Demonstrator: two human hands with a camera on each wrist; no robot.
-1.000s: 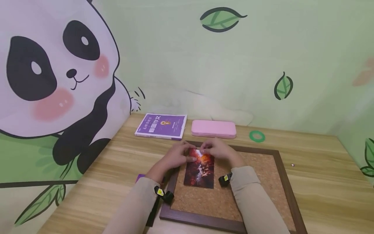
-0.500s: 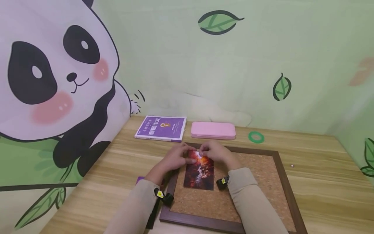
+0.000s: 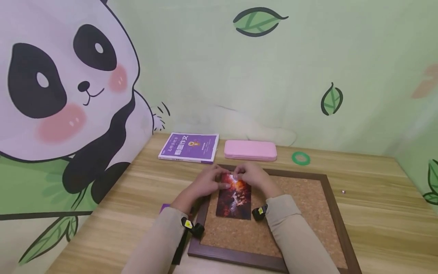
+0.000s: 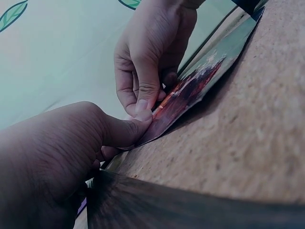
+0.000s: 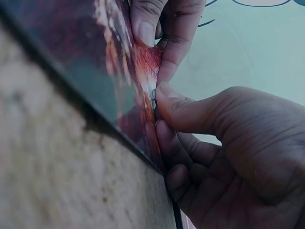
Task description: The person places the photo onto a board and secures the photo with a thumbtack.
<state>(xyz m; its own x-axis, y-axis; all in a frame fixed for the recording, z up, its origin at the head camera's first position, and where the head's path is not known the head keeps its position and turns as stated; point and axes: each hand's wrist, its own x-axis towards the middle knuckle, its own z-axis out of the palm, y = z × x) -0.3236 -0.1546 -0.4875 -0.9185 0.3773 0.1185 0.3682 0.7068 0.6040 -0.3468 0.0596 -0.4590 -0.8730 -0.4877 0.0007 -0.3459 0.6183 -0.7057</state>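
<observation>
A glossy photo print [image 3: 234, 203] in red, orange and dark tones lies upright over the upper left of a cork board [image 3: 308, 196] with a dark brown frame. My left hand [image 3: 206, 182] pinches its upper left edge, thumb on the picture side. My right hand [image 3: 254, 177] is at the top edge, just beside the left fingertips. In the right wrist view, its thumb and forefinger pinch a tiny shiny piece [image 5: 154, 99] against the print, mostly covered by the fingertips. The print's lower part stands slightly off the cork in the left wrist view.
Behind the board lie a purple book [image 3: 189, 147], a pink case [image 3: 250, 150] and a green ring [image 3: 301, 158]. A tiny shiny piece [image 3: 343, 191] sits on the table right of the frame. Something dark and purple [image 3: 165, 207] shows under the left forearm.
The right wrist has shifted slightly left and the right fingers have made small movements at the print's top edge. The left hand keeps its hold; the head view bobs slightly.
</observation>
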